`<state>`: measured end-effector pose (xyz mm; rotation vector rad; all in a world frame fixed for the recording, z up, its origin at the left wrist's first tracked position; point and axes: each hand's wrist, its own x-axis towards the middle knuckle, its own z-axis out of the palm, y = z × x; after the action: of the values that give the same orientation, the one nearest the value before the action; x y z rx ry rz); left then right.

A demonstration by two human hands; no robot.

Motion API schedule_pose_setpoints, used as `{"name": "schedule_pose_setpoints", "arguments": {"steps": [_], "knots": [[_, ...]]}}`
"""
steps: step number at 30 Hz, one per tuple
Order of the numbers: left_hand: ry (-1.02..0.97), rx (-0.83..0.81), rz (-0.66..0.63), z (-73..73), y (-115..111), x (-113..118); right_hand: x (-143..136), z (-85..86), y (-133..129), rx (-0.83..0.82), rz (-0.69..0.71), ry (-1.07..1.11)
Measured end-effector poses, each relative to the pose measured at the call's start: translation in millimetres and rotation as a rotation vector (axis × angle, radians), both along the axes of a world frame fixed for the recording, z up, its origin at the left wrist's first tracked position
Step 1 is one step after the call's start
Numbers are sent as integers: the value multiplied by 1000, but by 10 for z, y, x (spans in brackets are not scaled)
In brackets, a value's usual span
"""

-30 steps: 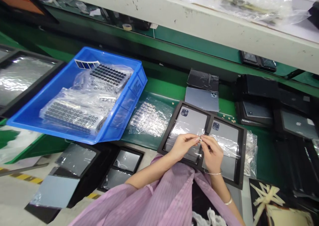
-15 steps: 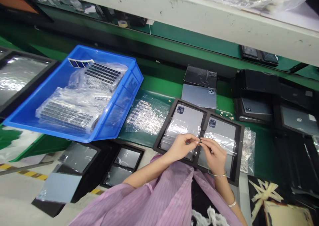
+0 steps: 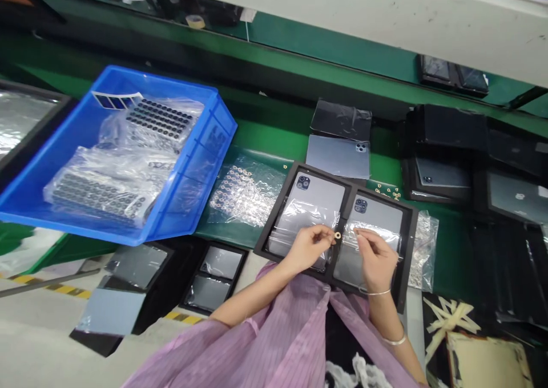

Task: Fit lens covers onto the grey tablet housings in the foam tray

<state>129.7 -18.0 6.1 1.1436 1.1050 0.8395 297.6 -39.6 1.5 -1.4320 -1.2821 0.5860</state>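
While the left hand pinches its edge, 1 gold ring protrudes rightward.

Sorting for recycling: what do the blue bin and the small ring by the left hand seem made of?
Blue bin: probably plastic, slightly glossy, with moulded ribs. Small ring: perhaps metal, from its pale gold tone; too small to be sure.

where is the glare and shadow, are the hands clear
Head view: glare on plastic film over the left device and on bags in the blue bin; head view: black items at far right, details lost in the dark; head view: left hand and small ring show clearly, anything in the right hand is too small to tell.
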Motion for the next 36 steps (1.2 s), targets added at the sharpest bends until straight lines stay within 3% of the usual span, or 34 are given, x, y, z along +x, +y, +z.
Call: {"name": "schedule_pose_setpoints", "arguments": {"steps": [3,7,10,15,21,28,36], "knots": [[226,127,-43,-127,-37,12,265,-71,192,123,-41,-274],[533,504,-147,-387,-133,194,613,-299,446,142,50,-591],[623,732,-151,-588,-215,422,758,-507,591,119,121,-760],[694,905,-90,-786,-296,660,797,-712,772,195,254,-1027],[653,874,-17,-856,-299,666,744,-759,858,328,292,-1150],[580,833,-52,-836,-237,640,730,-712,852,276,338,-1167],[540,785,31,-863,-226,656,709,-666,854,238,374,-1154]]}}
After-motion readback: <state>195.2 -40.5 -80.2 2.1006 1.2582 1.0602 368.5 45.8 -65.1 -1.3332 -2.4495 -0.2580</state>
